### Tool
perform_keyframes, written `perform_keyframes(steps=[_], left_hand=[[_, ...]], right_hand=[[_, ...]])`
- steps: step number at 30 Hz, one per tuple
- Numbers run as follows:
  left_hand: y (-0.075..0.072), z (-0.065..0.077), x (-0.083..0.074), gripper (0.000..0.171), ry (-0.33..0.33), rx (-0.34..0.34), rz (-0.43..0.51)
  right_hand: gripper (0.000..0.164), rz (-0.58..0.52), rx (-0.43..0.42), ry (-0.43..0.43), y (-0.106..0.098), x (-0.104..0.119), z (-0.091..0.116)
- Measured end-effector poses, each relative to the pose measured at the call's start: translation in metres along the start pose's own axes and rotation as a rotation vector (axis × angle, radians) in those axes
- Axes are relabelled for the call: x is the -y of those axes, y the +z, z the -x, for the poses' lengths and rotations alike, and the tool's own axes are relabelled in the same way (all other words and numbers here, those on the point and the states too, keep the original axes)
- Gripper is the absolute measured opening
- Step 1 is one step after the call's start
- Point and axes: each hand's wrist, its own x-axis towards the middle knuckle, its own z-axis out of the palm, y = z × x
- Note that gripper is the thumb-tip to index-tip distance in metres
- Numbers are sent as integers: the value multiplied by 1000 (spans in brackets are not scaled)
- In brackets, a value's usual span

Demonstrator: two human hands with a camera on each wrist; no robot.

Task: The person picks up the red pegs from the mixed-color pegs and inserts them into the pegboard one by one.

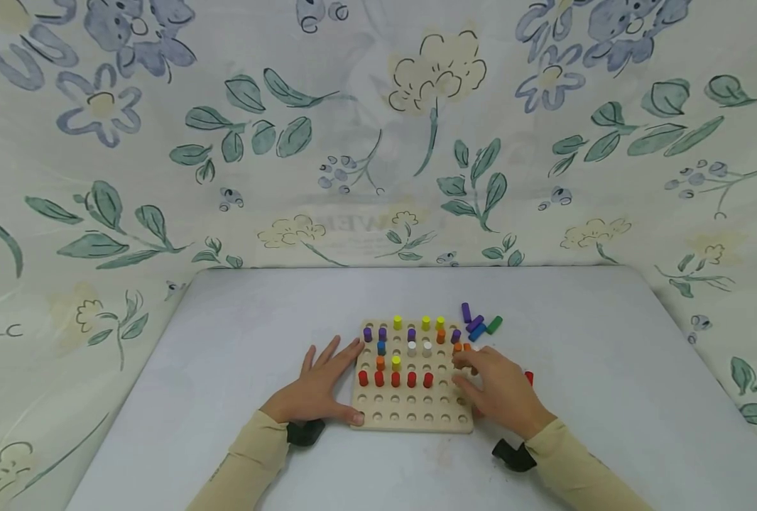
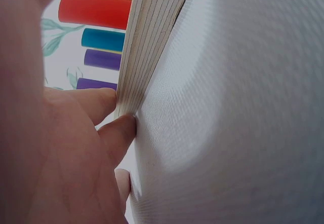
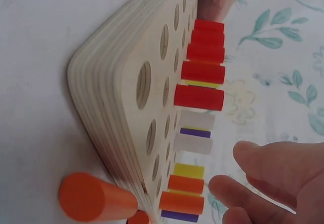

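Observation:
A wooden pegboard point(image 1: 426, 417) with rows of round holes lies on the table, bearing red, orange, yellow, white, blue and purple pegs. My left hand point(image 1: 314, 389) spreads its fingers along the board's left side, thumb at the near left corner. Fingertips point(image 2: 124, 130) touch the layered edge in the left wrist view. Over the board's right side is my right hand point(image 1: 503, 390), thumb and fingers parted with nothing between them. Its fingertips are nearest an upright orange peg point(image 3: 182, 202). Five-peg-like red row: several red pegs point(image 1: 395, 380) stand in one row.
Loose purple, blue and green pegs point(image 1: 494, 325) lie behind the board's far right corner. A loose orange peg point(image 3: 96, 197) lies beside the right edge. One red peg point(image 1: 529, 377) is partly hidden behind my right hand. Floral cloth point(image 1: 378, 142) hangs beyond the white table point(image 1: 257, 312).

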Motion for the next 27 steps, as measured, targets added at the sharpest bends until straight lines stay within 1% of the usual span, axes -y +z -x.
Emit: perform_keyframes(steps=[3, 8, 12, 17, 27], left_hand=[[0, 0, -1, 123, -7, 6, -2], [-1, 0, -1, 124, -7, 6, -1], [0, 0, -1, 123, -11, 11, 4], [-2, 1, -2, 123, -1, 10, 18], [-2, 1, -1, 123, -9, 13, 5]], right_hand=[[22, 15, -24, -9, -2, -3, 2], [24, 23, -31, 7, -5, -7, 4], [25, 39, -49, 1, -6, -13, 6], [28, 64, -80, 2, -7, -19, 8], [30, 68, -113, 26, -13, -25, 13]])
